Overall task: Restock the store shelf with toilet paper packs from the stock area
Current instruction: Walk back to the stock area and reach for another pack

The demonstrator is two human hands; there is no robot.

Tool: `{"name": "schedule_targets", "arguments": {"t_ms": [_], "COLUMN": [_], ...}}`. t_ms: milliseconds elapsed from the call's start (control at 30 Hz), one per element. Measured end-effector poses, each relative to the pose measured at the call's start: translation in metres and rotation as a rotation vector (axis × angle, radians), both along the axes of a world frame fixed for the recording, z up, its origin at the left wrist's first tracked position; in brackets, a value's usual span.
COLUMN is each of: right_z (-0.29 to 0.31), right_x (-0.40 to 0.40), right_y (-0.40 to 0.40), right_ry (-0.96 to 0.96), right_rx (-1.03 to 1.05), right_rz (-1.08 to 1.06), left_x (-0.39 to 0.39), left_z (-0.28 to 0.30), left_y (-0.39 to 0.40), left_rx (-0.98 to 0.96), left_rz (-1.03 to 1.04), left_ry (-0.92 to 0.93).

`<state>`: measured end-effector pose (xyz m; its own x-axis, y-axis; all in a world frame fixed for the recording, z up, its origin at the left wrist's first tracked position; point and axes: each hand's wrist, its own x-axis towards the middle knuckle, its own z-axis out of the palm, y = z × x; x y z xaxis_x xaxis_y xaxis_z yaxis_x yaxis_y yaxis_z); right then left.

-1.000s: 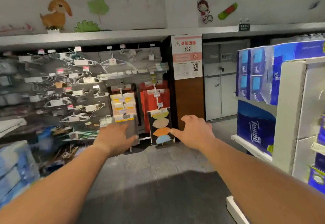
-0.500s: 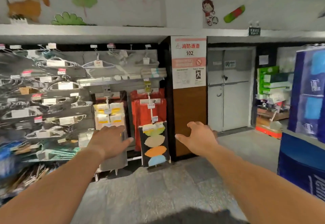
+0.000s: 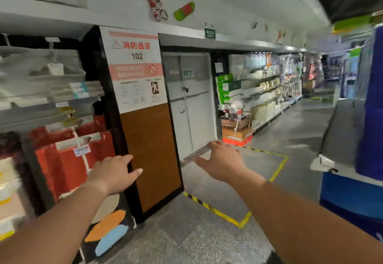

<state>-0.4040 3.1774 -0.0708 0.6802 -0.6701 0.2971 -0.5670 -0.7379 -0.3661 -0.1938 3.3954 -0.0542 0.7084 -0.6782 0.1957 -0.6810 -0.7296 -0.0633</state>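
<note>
Hands (image 3: 165, 170) empty, fingers relaxed, above speckled floor (image 3: 186, 238).

A grey speckled floor (image 3: 207, 241) is stretching down a dim store aisle, with yellow-and-black hazard tape (image 3: 215, 209) marking off a patch before a grey double door (image 3: 190, 106). A brown pillar (image 3: 151, 155) is carrying a fire-exit sign (image 3: 136, 68) numbered 102. Cartoon stickers (image 3: 155, 2) are decorating the white upper wall (image 3: 228, 4). Goods shelves (image 3: 267, 91) are lining the far side, and a green exit light (image 3: 209, 33) is hanging above the door.
</note>
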Motion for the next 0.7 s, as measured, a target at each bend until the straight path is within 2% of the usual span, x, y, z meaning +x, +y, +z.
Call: {"name": "schedule_targets", "arguments": {"t_ms": [267,500,700], "right_z": [-0.019,0.010,0.002], "right_x": [0.118,0.221,0.287], "right_y": [-0.174,-0.335,-0.452], "right_ry": [-0.006,-0.027,0.010], "right_rx": [0.034,0.001,-0.034], "right_rz": [-0.162,-0.202,-0.207], "left_x": [0.129,0.244,0.318], "left_z": [-0.021,0.002,-0.010], "left_y": [-0.197,-0.365,-0.525], "left_rx": [-0.004,-0.063,-0.048], "left_rz": [-0.152,-0.172,-0.276], "left_ry": [-0.039,-0.022,0.038]}}
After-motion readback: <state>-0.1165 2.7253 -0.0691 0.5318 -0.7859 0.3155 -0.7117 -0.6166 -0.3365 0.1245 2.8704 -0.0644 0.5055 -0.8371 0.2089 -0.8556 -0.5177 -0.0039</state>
